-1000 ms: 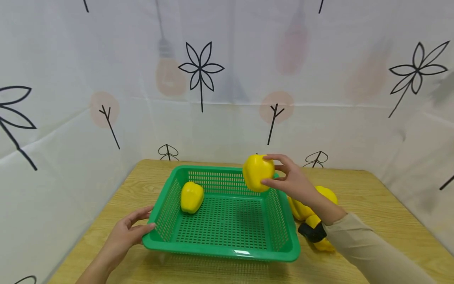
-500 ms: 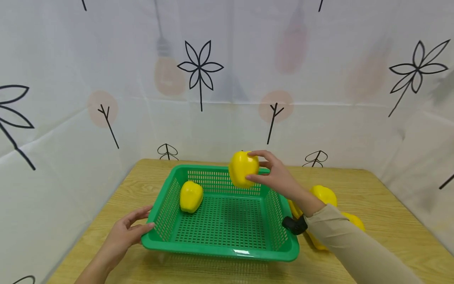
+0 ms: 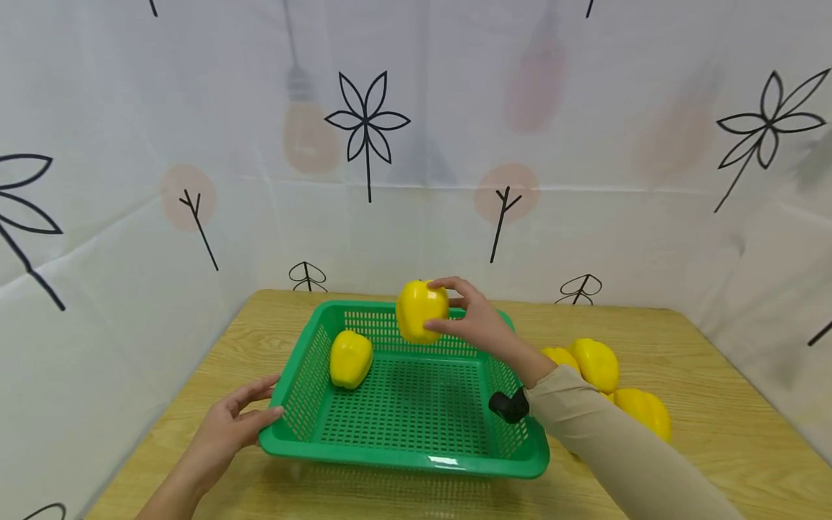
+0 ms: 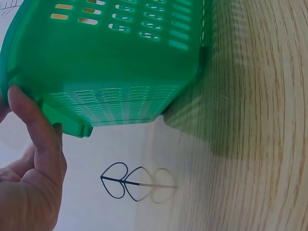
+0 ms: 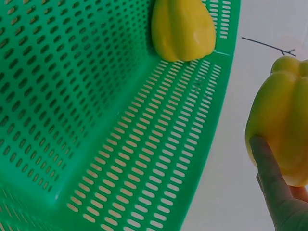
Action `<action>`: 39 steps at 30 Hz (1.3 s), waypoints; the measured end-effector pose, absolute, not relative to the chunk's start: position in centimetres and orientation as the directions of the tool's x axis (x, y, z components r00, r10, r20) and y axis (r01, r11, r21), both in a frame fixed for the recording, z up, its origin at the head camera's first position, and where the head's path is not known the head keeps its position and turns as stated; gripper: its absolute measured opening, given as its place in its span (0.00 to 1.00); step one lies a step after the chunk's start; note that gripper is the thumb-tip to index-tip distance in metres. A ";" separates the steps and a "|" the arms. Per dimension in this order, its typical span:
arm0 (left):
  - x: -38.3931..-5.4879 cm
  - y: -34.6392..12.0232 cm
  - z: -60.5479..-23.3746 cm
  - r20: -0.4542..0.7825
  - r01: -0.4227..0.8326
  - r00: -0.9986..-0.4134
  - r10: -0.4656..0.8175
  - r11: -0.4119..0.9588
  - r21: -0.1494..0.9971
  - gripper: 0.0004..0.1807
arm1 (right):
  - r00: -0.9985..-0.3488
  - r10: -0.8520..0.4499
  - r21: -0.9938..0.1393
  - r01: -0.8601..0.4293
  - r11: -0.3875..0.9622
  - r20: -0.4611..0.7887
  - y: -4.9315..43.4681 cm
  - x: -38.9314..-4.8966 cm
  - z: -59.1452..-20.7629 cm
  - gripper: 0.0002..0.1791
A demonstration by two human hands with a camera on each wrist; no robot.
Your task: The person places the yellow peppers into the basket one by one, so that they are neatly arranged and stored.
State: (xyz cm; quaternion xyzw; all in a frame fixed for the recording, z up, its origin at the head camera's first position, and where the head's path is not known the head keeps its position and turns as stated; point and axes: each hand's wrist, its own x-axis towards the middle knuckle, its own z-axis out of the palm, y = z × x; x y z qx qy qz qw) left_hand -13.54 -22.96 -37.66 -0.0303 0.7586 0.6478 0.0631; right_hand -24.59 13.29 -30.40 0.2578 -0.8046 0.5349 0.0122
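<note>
In the head view my right hand (image 3: pixel 482 325) pinches a yellow bell pepper (image 3: pixel 416 312) between thumb and fingers. It hangs over the far side of the green basket (image 3: pixel 403 458), above the basket floor. The right wrist view shows this held bell pepper (image 5: pixel 279 115) at its right edge, a finger pressed on its side. A second yellow bell pepper (image 3: pixel 351 360) lies inside the basket, against the left wall. My left hand (image 3: pixel 224 426) holds the basket's left rim, and in the left wrist view its fingertips (image 4: pixel 21 98) touch that rim.
Right of the basket, several more yellow bell peppers (image 3: pixel 594 363) lie on the wooden table (image 3: pixel 689 368), partly hidden by my right sleeve (image 3: pixel 604 426). A black device (image 3: pixel 509 406) sits at my right wrist. A patterned white cloth (image 3: pixel 416 217) hangs behind the table.
My right hand has carried the bell pepper leftward, from the basket's back right corner toward the middle of its far side. The left hand and the basket have stayed nearly still.
</note>
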 end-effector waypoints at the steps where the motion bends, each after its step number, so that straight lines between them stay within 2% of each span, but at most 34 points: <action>1: -13.6 -22.9 -37.7 -0.133 -0.126 -0.990 0.035 0.159 0.979 0.35 | -0.869 -0.400 -0.854 -0.424 0.302 0.290 13.1 -24.7 -30.5 0.31; 20: -13.5 -22.9 -37.7 -0.133 -0.127 -0.991 0.028 0.156 0.980 0.35 | -0.895 -0.406 -0.843 -0.358 0.401 0.187 9.9 -26.5 -33.7 0.30; 32: -13.5 -22.9 -37.7 -0.128 -0.121 -0.991 0.032 0.166 0.979 0.35 | -0.863 -0.491 -0.666 -0.436 0.606 0.118 9.3 -26.6 -36.0 0.28; 39: -13.5 -23.0 -37.7 -0.132 -0.125 -0.991 0.029 0.165 0.978 0.35 | -0.848 -0.525 -0.656 -0.440 0.613 0.077 8.9 -26.8 -37.0 0.28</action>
